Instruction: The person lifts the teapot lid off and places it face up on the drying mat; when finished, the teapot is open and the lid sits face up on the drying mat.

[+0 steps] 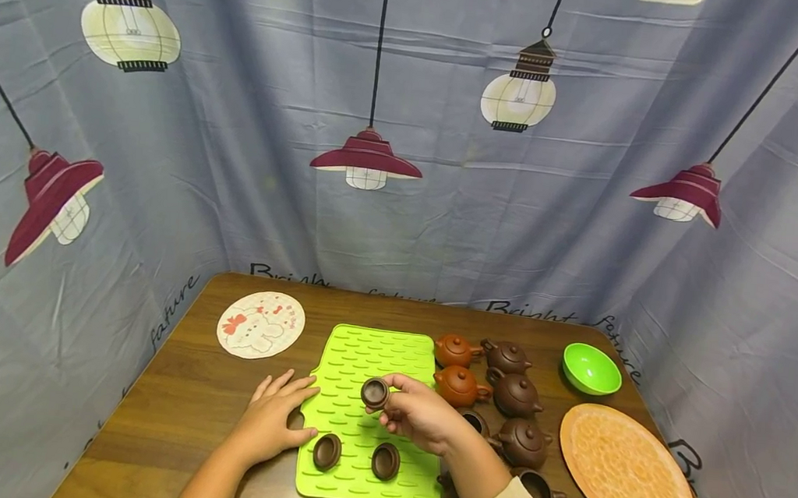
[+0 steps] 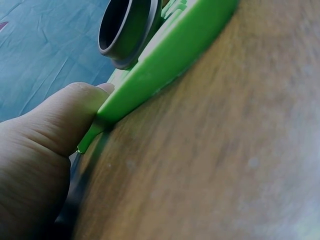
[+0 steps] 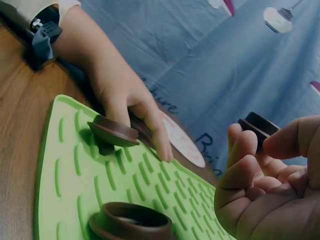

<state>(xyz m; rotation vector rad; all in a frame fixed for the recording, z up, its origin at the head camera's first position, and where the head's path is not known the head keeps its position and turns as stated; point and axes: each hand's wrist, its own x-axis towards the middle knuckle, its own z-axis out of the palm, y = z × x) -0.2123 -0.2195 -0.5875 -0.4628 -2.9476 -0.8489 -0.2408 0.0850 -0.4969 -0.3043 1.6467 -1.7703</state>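
- Reading "Bright" on the far curtain (image 1: 401,226) hem, left and right of centre; small red print on round bunny mat (image 1: 261,326), far left, too small to read.
- Green bowl (image 1: 591,371), far right of counter (image 1: 153,425), bare inner wall showing.
- Two orange-brown teapots (image 1: 458,386) and three dark teapots (image 1: 516,395), right of green mat (image 1: 354,406), lids on, contents hidden.
- Open dark pot (image 1: 536,490), near right, insides dark, contents can't tell; another open pot (image 1: 474,421) partly behind right forearm.
- Two hollow brown round pieces, left one (image 1: 327,452) and right one (image 1: 385,461), near end of green mat.
- Left hand (image 1: 276,421): fingers straight, spread, touching mat's left edge.
- Right hand (image 1: 421,415): thumb and fingers together, pinching dark round piece (image 1: 375,393) above mat's middle.
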